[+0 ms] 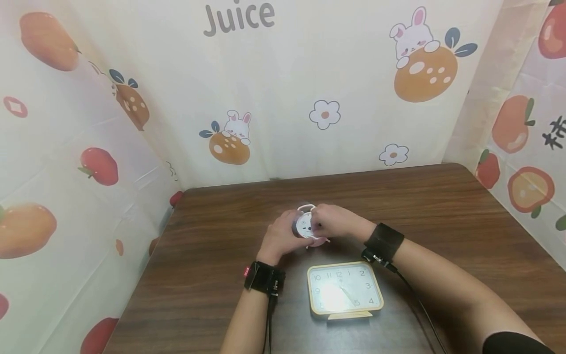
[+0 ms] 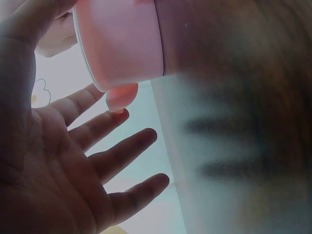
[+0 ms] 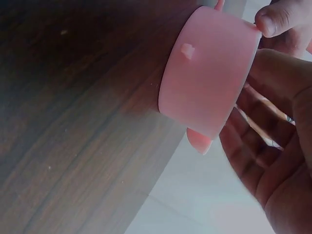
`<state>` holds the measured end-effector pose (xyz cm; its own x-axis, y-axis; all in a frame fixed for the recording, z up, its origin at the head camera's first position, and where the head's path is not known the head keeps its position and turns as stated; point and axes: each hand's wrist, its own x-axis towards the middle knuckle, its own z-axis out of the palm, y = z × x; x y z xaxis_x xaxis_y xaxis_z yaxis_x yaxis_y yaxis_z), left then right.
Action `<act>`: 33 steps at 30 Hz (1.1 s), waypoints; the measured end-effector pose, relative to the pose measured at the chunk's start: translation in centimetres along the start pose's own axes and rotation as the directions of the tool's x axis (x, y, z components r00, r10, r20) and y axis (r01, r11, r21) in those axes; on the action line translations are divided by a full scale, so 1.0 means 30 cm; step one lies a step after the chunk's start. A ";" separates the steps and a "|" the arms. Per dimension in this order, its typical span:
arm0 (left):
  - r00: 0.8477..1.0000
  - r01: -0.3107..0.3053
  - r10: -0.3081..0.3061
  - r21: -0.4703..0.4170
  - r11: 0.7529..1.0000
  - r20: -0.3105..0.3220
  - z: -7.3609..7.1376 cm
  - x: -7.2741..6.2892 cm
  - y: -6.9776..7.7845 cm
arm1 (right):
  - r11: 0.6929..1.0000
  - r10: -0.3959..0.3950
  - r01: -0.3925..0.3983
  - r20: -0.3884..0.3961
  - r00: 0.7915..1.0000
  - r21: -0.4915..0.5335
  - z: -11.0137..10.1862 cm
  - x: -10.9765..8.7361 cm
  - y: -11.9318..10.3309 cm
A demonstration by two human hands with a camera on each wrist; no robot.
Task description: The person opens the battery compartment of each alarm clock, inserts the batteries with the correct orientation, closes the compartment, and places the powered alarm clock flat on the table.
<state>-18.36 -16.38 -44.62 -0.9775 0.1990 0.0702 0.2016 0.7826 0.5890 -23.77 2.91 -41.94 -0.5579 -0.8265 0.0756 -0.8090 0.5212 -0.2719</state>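
A small pink alarm clock (image 1: pixel 304 226) with a white face lies face up on the brown table. My left hand (image 1: pixel 283 233) holds it from the left, thumb along its near rim. In the left wrist view, the other fingers (image 2: pixel 124 156) of that hand spread out beside the pink casing (image 2: pixel 119 44) and its small rounded bell (image 2: pixel 122 96). My right hand (image 1: pixel 333 220) bends over the right part of the clock face, which it partly covers. The right wrist view shows its curved fingers (image 3: pixel 246 146) at the rim; I cannot tell whether they pinch anything.
A yellow-framed rectangular clock (image 1: pixel 345 290) lies face up nearer to me, between my forearms. Fruit-printed curtains (image 1: pixel 283 88) stand behind the table (image 1: pixel 212 246) and at both sides. Black cables (image 1: pixel 420 302) run back from the wrist bands.
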 end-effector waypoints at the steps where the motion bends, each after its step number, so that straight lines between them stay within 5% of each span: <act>1: 1.000 0.003 -0.003 0.000 1.000 0.000 0.001 0.000 -0.001 | 1.000 0.029 -0.029 -0.007 1.000 0.008 0.001 0.000 0.000; 8: 1.000 0.019 -0.019 0.015 1.000 0.006 0.003 0.000 -0.003 | 0.973 0.227 -0.225 -0.028 0.974 0.058 0.004 0.005 -0.001; 14: 1.000 0.017 -0.017 0.011 1.000 0.005 0.005 0.001 -0.003 | 0.967 0.251 -0.250 -0.022 0.968 0.049 -0.001 0.004 -0.002; 33: 1.000 0.031 -0.031 0.002 1.000 -0.002 0.005 0.004 0.003 | 0.998 -0.004 0.002 -0.032 0.999 -0.070 0.010 0.004 0.009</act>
<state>-18.46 -16.19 -44.69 -0.9834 0.1733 0.0534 0.1712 0.7895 0.5894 -24.01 2.88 -42.28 -0.5600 -0.8215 0.1075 -0.8211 0.5330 -0.2041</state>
